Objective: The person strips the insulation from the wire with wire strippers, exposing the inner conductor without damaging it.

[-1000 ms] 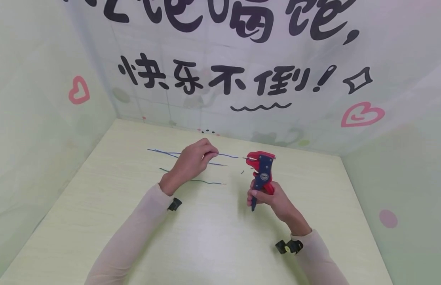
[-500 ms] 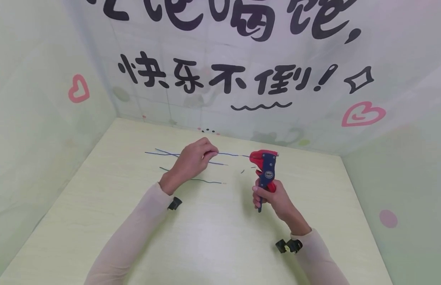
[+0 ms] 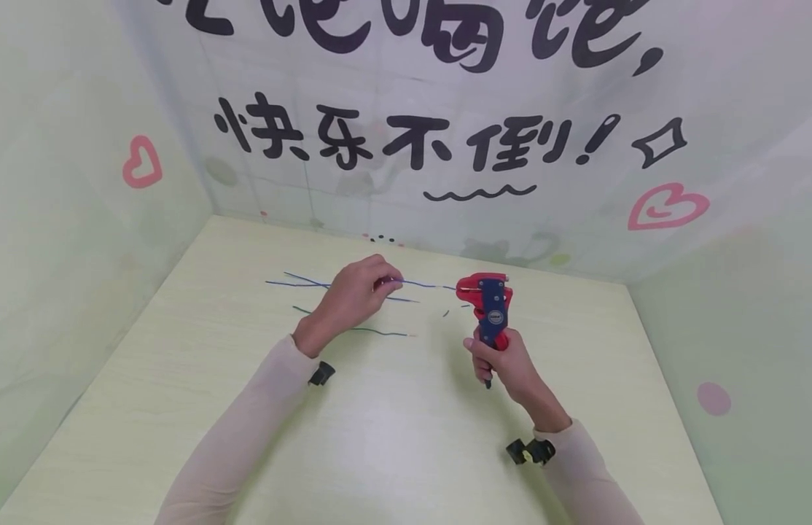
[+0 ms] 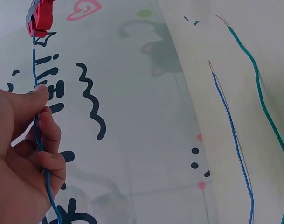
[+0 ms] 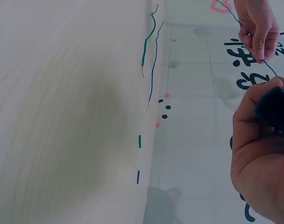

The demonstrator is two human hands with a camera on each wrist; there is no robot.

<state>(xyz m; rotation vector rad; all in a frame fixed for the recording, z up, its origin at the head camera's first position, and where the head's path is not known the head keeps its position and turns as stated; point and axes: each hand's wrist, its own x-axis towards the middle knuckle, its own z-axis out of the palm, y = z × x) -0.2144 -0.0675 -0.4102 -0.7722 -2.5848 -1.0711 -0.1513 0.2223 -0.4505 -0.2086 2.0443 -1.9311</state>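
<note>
In the head view my left hand (image 3: 363, 292) pinches a blue wire (image 3: 419, 284) between thumb and fingers. The wire's right end runs to the mouth of a red and dark-blue wire stripper (image 3: 494, 306). A short bare stretch shows on the wire just before a blue piece of insulation (image 4: 34, 35) at the tool's mouth, in the left wrist view. My right hand (image 3: 507, 364) grips the stripper's handles, fingers wrapped round them. Its dark handle (image 5: 274, 109) shows in the right wrist view. Whether the tool's mouth bites the wire is too small to tell.
Another blue wire (image 4: 234, 135) and a green wire (image 4: 259, 84) lie on the pale table (image 3: 380, 437), their right ends bare. Two short offcuts, one green (image 5: 140, 141) and one blue (image 5: 138, 177), lie near the stripper. A printed wall (image 3: 393, 211) stands behind.
The wire stripper has shifted right and slightly up in my right hand, uncovering the second offcut. A bare stretch now shows between wire and tool. My left hand has stayed nearly still.
</note>
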